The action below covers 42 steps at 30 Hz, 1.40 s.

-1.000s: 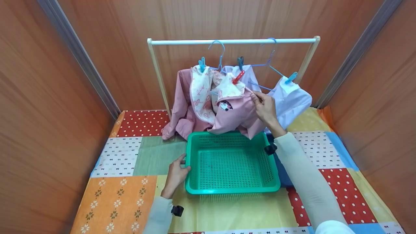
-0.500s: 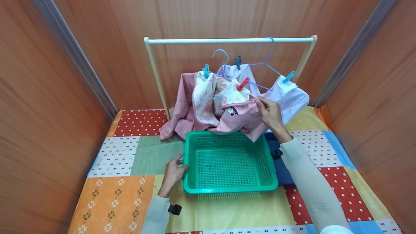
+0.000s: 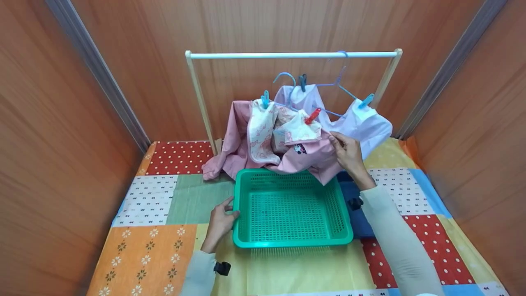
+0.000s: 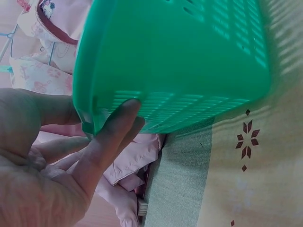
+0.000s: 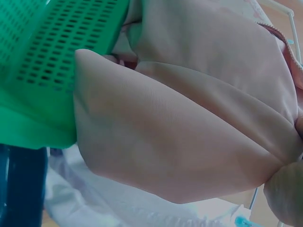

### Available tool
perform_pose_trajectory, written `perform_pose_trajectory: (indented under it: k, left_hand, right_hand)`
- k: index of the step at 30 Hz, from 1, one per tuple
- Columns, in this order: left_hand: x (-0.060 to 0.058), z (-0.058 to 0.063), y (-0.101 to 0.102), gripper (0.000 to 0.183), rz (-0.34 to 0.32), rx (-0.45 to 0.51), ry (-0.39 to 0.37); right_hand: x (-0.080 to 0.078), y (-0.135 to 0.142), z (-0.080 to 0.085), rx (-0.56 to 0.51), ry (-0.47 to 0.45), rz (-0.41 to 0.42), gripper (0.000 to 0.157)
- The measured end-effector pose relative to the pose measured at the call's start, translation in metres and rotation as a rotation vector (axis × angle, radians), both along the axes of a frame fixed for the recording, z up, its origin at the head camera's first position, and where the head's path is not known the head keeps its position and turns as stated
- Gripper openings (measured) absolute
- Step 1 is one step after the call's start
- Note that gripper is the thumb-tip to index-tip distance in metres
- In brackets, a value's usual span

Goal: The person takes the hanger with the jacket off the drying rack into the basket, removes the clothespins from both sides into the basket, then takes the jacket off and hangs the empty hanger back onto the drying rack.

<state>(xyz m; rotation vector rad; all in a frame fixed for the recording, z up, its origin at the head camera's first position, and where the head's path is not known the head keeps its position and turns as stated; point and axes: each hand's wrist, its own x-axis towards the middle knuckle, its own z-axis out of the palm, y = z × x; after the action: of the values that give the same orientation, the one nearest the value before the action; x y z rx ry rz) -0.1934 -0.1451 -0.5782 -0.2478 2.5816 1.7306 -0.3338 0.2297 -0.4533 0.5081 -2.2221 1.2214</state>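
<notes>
My right hand (image 3: 349, 154) pinches the edge of a pink zip jacket (image 3: 304, 158) with a white patterned lining and a small cartoon badge. The jacket is on a blue hanger (image 3: 284, 75), whose hook is lower than the rod and apart from it. A blue clothespin (image 3: 265, 98) and a red clothespin (image 3: 313, 116) clip its collar parts. Its lower corner hangs over the far rim of a green basket (image 3: 294, 243). At the basket's left side, my left hand (image 3: 221, 222) grips the rim; the left wrist view shows fingers (image 4: 113, 137) against the outer wall.
A white rod (image 3: 246, 55) on wooden legs stands behind. From it a white garment (image 3: 365, 127) hangs on a purple-blue hanger with clothespins. A dark blue container (image 3: 355, 226) stands right of the basket. Wood-look panels (image 3: 74, 164) enclose three sides of the patchwork cloth (image 3: 152, 246).
The pink jacket and its hanger have come down and slightly right with my right hand, the hook dropping below the rod. My left hand and the basket stay almost where they were.
</notes>
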Motion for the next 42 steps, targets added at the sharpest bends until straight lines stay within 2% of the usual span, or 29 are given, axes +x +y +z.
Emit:
perform_pose_trajectory:
  k: [6,15,23,31,39,42]
  left_hand:
    - [0.001,0.002,-0.002,0.055,0.005,0.017,-0.004]
    - [0.001,-0.001,-0.004,0.054,-0.021,0.008,0.026]
    - [0.003,-0.002,-0.003,0.054,-0.012,-0.003,0.036]
    - [-0.001,0.0,-0.001,0.053,0.027,-0.01,0.046]
    - [0.0,-0.004,0.001,0.052,0.023,-0.023,0.054]
    - [0.002,-0.005,0.0,0.052,0.018,-0.025,0.056]
  right_hand:
    - [0.003,0.006,-0.004,-0.027,-0.025,0.06,0.024]
    - [0.014,0.016,-0.012,-0.036,-0.041,0.057,0.02]
    - [0.046,0.012,0.009,0.011,-0.062,0.136,0.019]
    - [0.049,0.022,0.007,0.013,-0.102,0.198,0.019]
    - [0.053,0.029,-0.002,0.02,-0.166,0.24,0.023]
    - [0.054,0.029,-0.007,0.048,-0.156,0.239,0.021]
